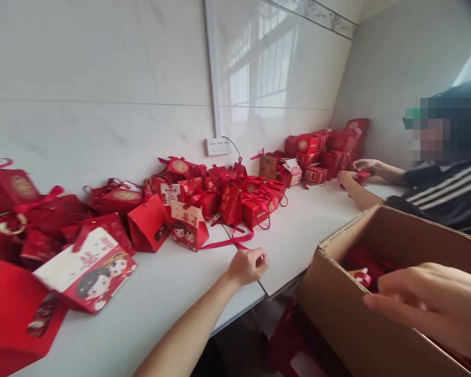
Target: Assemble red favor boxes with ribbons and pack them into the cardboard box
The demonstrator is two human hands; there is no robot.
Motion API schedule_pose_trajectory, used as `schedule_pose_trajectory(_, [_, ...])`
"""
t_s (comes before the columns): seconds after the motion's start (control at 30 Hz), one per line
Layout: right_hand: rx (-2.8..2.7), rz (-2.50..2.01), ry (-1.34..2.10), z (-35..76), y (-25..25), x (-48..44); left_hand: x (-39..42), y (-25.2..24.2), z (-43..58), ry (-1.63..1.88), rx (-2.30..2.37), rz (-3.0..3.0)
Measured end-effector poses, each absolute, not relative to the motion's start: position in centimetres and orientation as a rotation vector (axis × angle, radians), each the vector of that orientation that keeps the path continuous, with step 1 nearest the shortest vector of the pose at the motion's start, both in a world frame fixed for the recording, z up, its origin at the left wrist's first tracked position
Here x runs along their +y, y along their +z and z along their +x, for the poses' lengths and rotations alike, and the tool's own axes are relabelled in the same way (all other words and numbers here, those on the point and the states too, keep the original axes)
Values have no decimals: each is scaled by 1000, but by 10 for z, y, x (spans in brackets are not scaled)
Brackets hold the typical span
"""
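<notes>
Red ribbon [224, 243] pinched in curled left fingers [256, 265].

A thin red ribbon [227, 242] lies flat on the white counter [298, 230] near centre, trailing toward three o'clock from a small upright red gift box [188, 228] printed with a cartoon couple. At four o'clock, an open brown cardboard box [337, 309] holds red items [361, 257].

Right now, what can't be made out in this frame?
Head view:
1. The carton wall and the right hand cover most of the red things inside.
2. The left hand is curled, back to camera; whether its fingers pinch the ribbon is hidden.
3. The red box at lower left is cut off by the edge.
4. The co-worker's hands are far and blurred; what they hold is unclear.
</notes>
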State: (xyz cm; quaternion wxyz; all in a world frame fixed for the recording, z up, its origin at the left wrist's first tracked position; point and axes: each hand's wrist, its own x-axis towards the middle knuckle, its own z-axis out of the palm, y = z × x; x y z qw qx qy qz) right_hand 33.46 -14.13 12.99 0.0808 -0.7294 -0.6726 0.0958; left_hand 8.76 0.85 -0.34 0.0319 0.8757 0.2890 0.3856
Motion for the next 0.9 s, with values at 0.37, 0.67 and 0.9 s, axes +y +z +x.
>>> schedule_pose_trajectory(0.37, [-2402,-1450,254,128,129,-28,-28,11,-95,1417,1267,2585])
schedule_pose_trajectory(0.67, [-1897,-1135,487,49,79,64,-13,11,-115,1693,1618,2062])
schedule_pose_trajectory(0.9, [-1802,-840,770,20,41,61,-3,13,-120,2004,1733,1864])
